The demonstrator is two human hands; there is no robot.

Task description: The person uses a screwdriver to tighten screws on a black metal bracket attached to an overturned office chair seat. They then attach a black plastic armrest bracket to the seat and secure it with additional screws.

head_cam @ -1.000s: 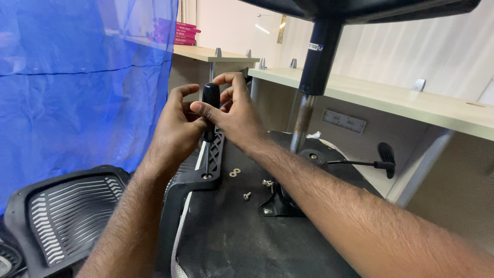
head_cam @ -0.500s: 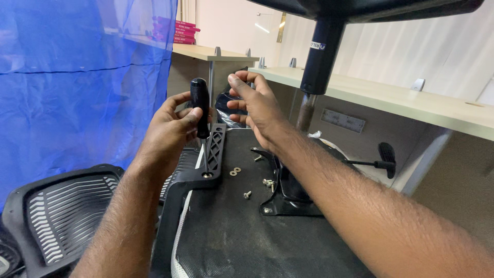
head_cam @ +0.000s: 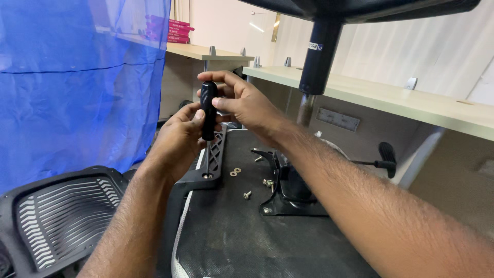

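Note:
A screwdriver with a black handle (head_cam: 208,109) stands upright, its thin shaft reaching down to a hole in a black plastic armrest bracket (head_cam: 213,157). My left hand (head_cam: 180,139) wraps the lower handle from the left. My right hand (head_cam: 242,103) pinches the top of the handle with thumb and fingers. The bracket lies along the left edge of an upturned black fabric chair seat (head_cam: 242,231). Two washers (head_cam: 234,172) and several loose screws (head_cam: 260,186) lie on the seat just right of the bracket.
A black metal seat plate (head_cam: 288,193) with a lever (head_cam: 383,157) is fixed to the seat. A black gas-lift column (head_cam: 316,56) rises behind. A ribbed black chair back (head_cam: 56,221) lies at lower left. Blue plastic sheet (head_cam: 77,82) hangs left; desks stand behind.
My right hand has come back onto the top of the screwdriver handle after lifting off to the right. The handle now stands higher and more upright.

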